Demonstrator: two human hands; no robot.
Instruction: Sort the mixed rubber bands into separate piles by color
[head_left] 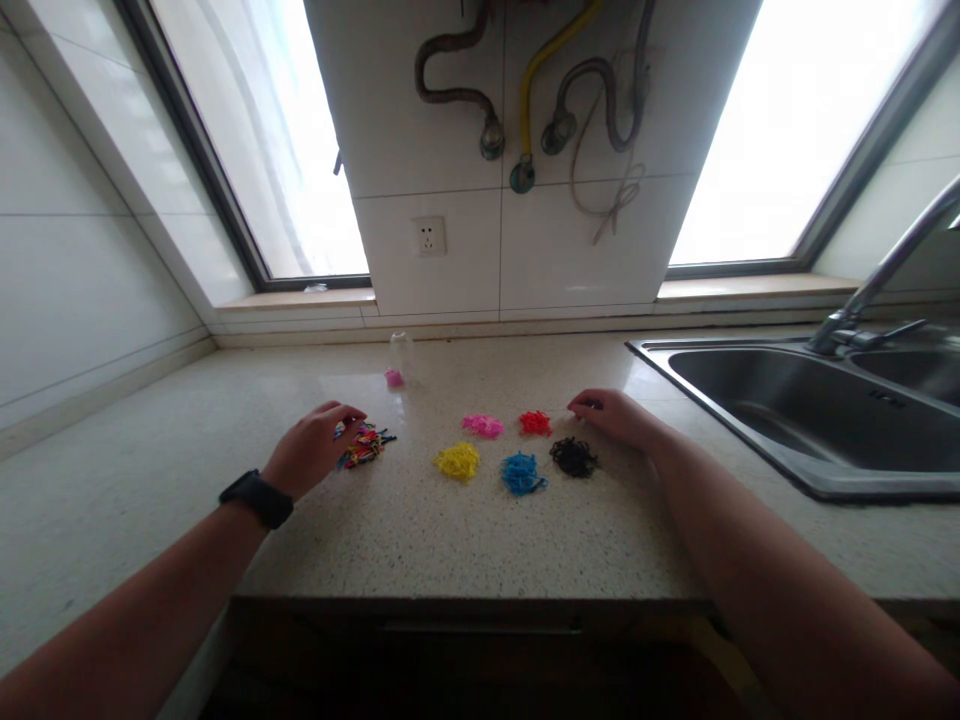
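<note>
Your forearms [165,600] extend, left grip [309,452] curled at mixed rubber bands [367,448], contents unclear; right grip [616,418] narrow near black bands [574,458].

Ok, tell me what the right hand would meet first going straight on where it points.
Probably the red pile, just left of the right hand; the hand's height above the counter is unclear, so it might pass over.

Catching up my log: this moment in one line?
left hand: at mixed pile; right hand: near black pile; also: yellow pile, pink pile, red pile, blue pile
</note>
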